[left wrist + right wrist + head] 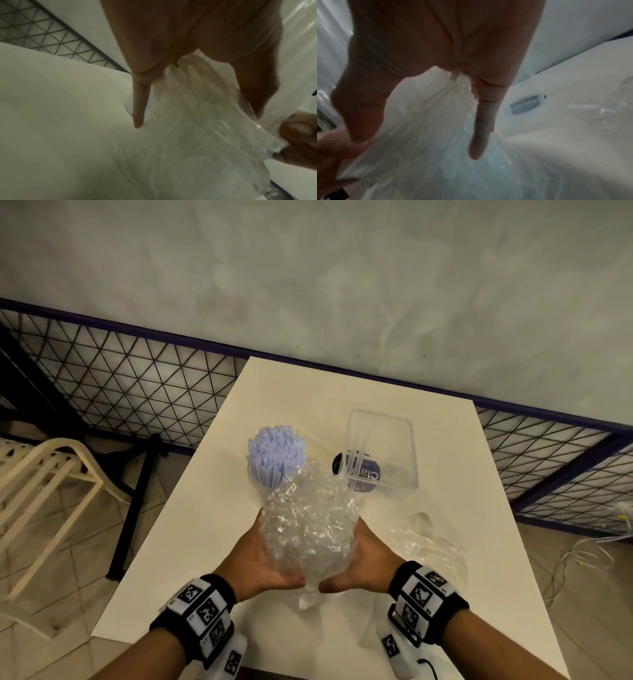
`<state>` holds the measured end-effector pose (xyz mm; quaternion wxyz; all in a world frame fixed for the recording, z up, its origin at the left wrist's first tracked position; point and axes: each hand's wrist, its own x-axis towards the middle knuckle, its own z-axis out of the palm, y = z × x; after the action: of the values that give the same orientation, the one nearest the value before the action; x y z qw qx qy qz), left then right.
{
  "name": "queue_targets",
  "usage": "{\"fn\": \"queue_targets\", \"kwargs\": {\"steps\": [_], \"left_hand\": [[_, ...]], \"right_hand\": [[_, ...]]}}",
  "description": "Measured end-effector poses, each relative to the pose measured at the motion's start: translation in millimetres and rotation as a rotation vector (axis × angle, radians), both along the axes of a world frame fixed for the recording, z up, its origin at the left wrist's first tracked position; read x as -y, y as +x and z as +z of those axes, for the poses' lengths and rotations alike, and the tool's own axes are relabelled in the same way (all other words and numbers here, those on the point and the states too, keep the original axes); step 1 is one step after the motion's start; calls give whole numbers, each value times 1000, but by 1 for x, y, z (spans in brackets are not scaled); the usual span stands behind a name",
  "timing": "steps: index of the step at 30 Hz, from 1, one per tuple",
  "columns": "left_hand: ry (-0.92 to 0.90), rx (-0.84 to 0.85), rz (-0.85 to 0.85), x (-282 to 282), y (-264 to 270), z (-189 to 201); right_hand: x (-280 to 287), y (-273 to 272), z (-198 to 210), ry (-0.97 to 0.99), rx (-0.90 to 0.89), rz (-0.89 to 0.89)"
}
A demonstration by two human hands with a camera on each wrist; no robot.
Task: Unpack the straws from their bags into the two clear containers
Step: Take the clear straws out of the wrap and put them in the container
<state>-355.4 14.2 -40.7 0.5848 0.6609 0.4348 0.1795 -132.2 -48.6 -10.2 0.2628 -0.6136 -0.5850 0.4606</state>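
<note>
A crumpled clear plastic bag stands upright between my two hands above the white table. My left hand grips its left side and my right hand its right side, thumbs nearly meeting at its lower end. Just behind the bag's top, a bunch of pale blue straws stands on end in a clear container; the bag hides their lower part. A second clear container with a dark label stands to the right. The left wrist view shows the bag, as does the right wrist view.
Another crumpled clear bag lies on the table right of my right hand. A black wire fence runs behind the table, and a cream plastic chair stands on the floor at the left. Cables lie on the floor at right.
</note>
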Motion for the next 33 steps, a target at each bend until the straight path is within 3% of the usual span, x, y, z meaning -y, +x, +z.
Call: {"fn": "queue_targets", "kwargs": {"steps": [7, 15, 27, 33], "left_hand": [[-25, 16, 199, -3, -11, -9], [-11, 23, 205, -1, -7, -14], [39, 14, 165, 6, -1, -8], [25, 36, 150, 4, -1, -10]], "right_hand": [[5, 7, 33, 240, 229, -53], [3, -3, 27, 313, 297, -161], [6, -7, 31, 458, 29, -349], [9, -6, 17, 408, 122, -331]]}}
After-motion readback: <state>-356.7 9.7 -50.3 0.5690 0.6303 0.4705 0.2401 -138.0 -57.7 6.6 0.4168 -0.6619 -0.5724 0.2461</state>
